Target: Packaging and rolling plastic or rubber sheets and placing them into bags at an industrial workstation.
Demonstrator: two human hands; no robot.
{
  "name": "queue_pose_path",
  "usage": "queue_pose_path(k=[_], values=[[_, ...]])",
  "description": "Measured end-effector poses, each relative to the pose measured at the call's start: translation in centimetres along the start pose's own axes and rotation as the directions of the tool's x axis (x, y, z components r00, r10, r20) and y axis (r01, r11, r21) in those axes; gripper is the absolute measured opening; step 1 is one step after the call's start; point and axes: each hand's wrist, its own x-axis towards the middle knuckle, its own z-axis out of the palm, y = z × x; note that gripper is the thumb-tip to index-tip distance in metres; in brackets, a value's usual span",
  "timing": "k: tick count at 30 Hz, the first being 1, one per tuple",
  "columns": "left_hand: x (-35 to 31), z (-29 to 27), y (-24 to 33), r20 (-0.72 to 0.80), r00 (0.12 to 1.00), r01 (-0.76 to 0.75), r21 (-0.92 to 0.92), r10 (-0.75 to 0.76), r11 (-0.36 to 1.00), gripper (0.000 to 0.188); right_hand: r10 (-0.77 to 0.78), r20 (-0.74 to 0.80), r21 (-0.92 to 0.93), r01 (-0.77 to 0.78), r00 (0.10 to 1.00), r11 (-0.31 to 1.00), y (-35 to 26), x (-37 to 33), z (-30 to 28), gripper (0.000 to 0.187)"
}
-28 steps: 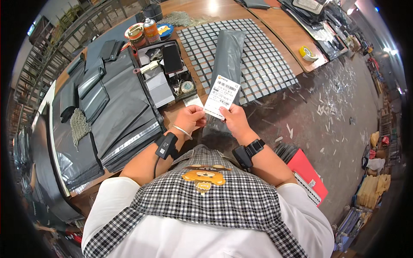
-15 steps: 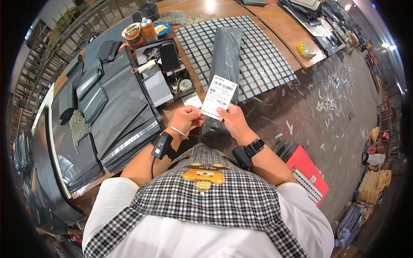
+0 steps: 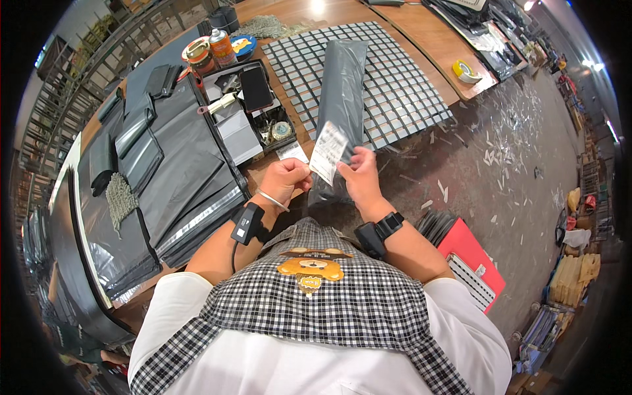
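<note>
A white printed shipping label (image 3: 329,153) is pinched at its lower left edge by my left hand (image 3: 287,179), whose fingers are closed. The label is tilted, over the near end of a long dark grey plastic parcel (image 3: 343,85). Just right of the label is my right hand (image 3: 361,176), thumb and fingers apart, the thumb tip at the label's edge. Whether that thumb touches it is hard to tell. Under the parcel's far part lies a black-and-white grid mat (image 3: 408,92). Another white label (image 3: 292,151) lies beyond my left hand.
Left of my hands stand an open black box (image 3: 238,141) with a phone (image 3: 255,90) in it and stacked grey plastic bags (image 3: 191,171). Behind are a spray can (image 3: 222,47) and a tape roll (image 3: 466,71). A red folder (image 3: 471,250) is at lower right.
The label has turned from facing up to a slanted, tilted position. My right thumb and fingers have come apart from their grip on its lower right side. My left hand has kept its hold.
</note>
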Motion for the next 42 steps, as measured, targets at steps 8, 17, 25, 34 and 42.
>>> queue_pose_path(k=[8,17,25,34,42], values=[[1.1,1.1,-0.9,0.031,0.995,-0.102,0.191,0.098,0.976,0.008,0.131,0.387,0.336,-0.272,0.913,0.902,-0.3,0.3,-0.3,0.018],[0.6,0.5,0.0,0.032,0.998,-0.066,0.218,0.06,0.974,0.009,-0.091,0.341,0.105,0.059,0.936,0.993,-1.7,-0.9,1.5,0.028],[0.0,0.7,0.2,0.039,0.979,-0.194,0.47,0.199,0.861,0.011,-0.211,0.34,-0.311,0.321,0.917,0.895,-1.5,-0.1,1.2,0.02],[-2.2,-7.5,4.8,0.254,0.962,-0.042,-0.224,0.1,0.974,0.007,0.239,-0.045,0.518,-0.182,0.97,0.836,-0.5,3.2,-9.7,0.02],[-8.3,-14.3,-1.0,-0.141,0.922,0.387,0.339,-0.36,0.857,0.011,-0.213,0.514,-0.816,0.55,0.831,0.179,2.1,-0.3,0.5,0.048]])
